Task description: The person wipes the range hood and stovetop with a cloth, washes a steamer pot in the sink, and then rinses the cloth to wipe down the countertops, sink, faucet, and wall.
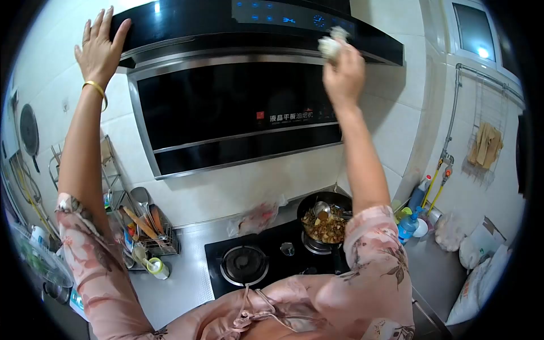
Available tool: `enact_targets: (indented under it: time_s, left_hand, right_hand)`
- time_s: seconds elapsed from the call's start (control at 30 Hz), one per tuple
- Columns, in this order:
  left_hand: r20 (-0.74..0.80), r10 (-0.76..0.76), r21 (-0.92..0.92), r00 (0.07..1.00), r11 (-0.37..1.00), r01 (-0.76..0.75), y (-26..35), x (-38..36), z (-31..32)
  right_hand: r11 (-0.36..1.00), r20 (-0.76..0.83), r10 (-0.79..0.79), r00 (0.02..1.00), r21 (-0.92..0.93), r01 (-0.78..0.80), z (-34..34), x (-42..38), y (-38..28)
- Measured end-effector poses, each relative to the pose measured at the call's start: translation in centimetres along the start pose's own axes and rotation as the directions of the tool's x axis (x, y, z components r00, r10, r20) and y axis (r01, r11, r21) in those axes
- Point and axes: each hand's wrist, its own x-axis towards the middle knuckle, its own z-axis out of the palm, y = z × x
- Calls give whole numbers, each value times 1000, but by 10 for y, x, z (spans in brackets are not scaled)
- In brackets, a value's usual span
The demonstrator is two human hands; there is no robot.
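My left hand (101,50) is spread flat against the left end of the black range hood (187,28), fingers pointing up, a gold bracelet (96,86) on the wrist. On the hood's right part, my right hand (344,71) grips a whitish crumpled cloth (331,46) close to the lit blue display (289,17). Lower down is the hood's glossy black panel (238,102) with red and white lettering. Under my right arm, a wok (309,205) of chopped food with a metal ladle (322,211) in it sits on the gas stove (277,249).
A utensil rack (164,241) with spatulas stands left of the stove, near a small jar (158,268). Behind the burners lies a clear plastic bag (258,218). On the right are a blue bottle (407,228), white bags (481,289) and yellow gas pipes (435,184).
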Motion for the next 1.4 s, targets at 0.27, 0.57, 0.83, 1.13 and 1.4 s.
enact_targets:
  time_s: [0.27, 0.57, 0.83, 1.13, 1.4]
  left_hand:
    - [41, -13, 35, 999, 999, 12, -4, -1, -2]
    - [83, -28, 47, 996, 999, 24, -8, 1, -3]
    - [74, -7, 66, 997, 998, 2, -11, 2, -2]
    - [59, 27, -7, 998, 1000, -27, -17, 1, -3]
    - [-31, 139, 134, 990, 982, -134, -37, 4, 17]
  right_hand:
    - [951, 396, 252, 883, -272, -149, -32, 21, 50]
    - [881, 309, 367, 878, 186, -434, -14, 27, 86]
    - [869, 82, 472, 878, 124, -479, -3, 14, 159]
    - [763, 109, 647, 755, -98, -639, 57, 64, 215]
    - [708, 426, 328, 843, 480, -518, 47, 73, 210]
